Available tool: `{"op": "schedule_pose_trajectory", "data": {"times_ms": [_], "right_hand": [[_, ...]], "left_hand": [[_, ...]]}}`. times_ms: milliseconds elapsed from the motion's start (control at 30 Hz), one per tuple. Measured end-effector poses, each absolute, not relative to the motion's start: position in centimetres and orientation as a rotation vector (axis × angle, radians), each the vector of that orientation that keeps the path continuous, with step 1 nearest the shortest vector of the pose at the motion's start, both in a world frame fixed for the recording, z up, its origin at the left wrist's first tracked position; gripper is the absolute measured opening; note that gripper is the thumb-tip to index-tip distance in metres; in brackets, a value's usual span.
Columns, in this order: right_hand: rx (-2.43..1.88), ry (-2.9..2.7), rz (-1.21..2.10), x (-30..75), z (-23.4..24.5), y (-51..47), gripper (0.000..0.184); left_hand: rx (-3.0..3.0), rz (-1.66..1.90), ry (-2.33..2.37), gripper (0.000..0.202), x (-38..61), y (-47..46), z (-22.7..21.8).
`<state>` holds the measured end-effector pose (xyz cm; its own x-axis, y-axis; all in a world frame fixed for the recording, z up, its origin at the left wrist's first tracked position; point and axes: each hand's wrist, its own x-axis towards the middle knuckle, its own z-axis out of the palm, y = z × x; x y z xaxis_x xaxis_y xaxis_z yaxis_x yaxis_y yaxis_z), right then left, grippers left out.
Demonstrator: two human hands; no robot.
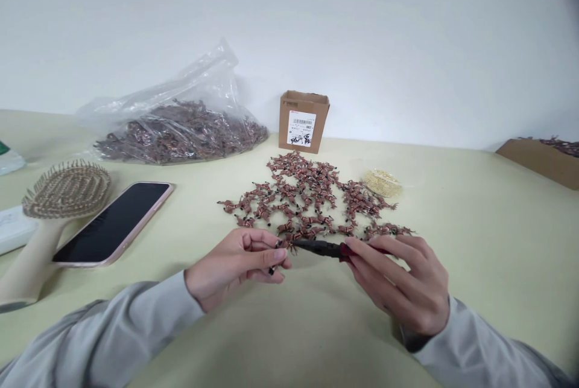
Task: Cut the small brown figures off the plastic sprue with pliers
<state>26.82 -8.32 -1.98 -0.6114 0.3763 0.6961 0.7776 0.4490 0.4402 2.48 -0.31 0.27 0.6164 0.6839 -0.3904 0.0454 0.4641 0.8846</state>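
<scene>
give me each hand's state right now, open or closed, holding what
Left hand: closed, pinching a small brown piece.
Right hand: closed, holding pliers, their tip at the piece.

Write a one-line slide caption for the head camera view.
Left hand holds a small reddish-brown piece; right hand holds black pliers to it.
</scene>
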Motion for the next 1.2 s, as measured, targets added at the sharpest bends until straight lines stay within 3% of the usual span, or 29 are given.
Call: {"op": "schedule_pose_trajectory", "data": {"times_ms": [800, 1100, 1200], "right_hand": [[-1.026, -2.313, -0.992, 27.2, -2.0, -9.1, 0.025], [-1.169, -2.424, -0.978, 26.2, -1.4, -9.9, 0.044], [-1.151, -2.426, -1.014, 26.3, -1.8, -9.8, 0.040]], "left_hand": [[0.911, 0.366, 0.892, 0.013, 2.5, -0.2, 0.3], [1.179, 0.407, 0.914, 0.018, 2.7, -0.5, 0.2], [1.324, 0.472, 0.919, 0.017, 3.0, -0.7, 0.3]]}}
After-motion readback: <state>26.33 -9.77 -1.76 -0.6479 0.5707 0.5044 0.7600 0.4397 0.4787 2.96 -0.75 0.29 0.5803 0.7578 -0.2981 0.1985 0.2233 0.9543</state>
